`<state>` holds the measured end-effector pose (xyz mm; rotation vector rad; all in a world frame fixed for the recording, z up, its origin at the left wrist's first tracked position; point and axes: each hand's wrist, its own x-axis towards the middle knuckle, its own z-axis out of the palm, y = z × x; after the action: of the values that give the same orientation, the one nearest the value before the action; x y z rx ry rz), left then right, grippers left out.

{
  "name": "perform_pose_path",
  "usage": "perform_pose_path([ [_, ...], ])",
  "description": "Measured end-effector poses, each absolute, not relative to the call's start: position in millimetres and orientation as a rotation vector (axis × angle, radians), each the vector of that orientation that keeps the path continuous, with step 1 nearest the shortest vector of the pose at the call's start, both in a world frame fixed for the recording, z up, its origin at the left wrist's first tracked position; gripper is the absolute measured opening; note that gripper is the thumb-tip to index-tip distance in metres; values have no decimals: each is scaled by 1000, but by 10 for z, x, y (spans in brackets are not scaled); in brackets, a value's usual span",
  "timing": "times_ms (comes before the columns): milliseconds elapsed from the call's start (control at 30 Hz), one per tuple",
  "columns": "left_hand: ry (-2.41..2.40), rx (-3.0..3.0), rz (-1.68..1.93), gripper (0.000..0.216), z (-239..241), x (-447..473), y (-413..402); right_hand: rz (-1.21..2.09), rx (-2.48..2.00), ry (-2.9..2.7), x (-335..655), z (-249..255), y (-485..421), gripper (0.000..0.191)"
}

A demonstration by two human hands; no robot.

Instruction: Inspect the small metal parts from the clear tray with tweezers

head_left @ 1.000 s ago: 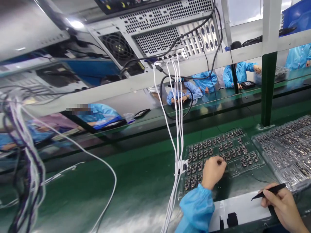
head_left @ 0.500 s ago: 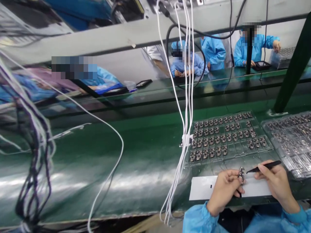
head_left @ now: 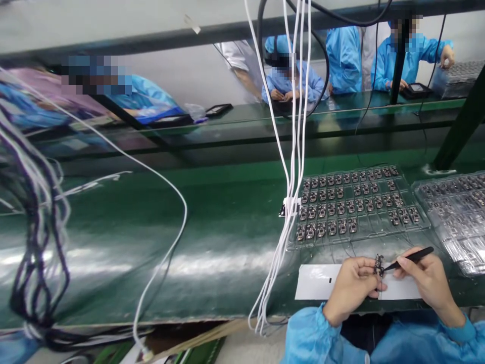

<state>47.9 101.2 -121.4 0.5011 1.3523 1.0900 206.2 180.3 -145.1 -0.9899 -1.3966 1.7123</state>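
Observation:
Between the fingertips of my left hand is a small dark electronic module, held up over a white strip on the bench. My right hand grips black tweezers like a pen. Their tip points left and meets the lower part of the module, or sits right beside it. A tiny black piece lies on the left part of the white strip. Behind my hands stands a clear plastic tray with rows of similar modules; some of its pockets hold none.
A second clear tray with modules lies to the right. White cables hang down left of my hands. Dark and white cables bundle at far left. A green post rises at right. Co-workers in blue sit across the bench.
The tweezers' tip has moved from a small gap right of the module to its lower part. The camera view has tilted lower, so the far bench appears higher.

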Motion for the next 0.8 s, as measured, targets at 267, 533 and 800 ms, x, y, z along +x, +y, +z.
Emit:
perform_pose_path([
  [267, 1357, 510, 1079, 31, -1197, 478, 1007, 1638, -997, -1463, 2013, -1322, 1766, 29],
  [533, 1361, 511, 1075, 30, -1185, 478, 1013, 1661, -977, -1505, 2025, -1330, 1777, 27],
  [800, 1392, 504, 1091, 29, -1206, 498, 1012, 1630, -1002, -1481, 2012, -1316, 1739, 29],
])
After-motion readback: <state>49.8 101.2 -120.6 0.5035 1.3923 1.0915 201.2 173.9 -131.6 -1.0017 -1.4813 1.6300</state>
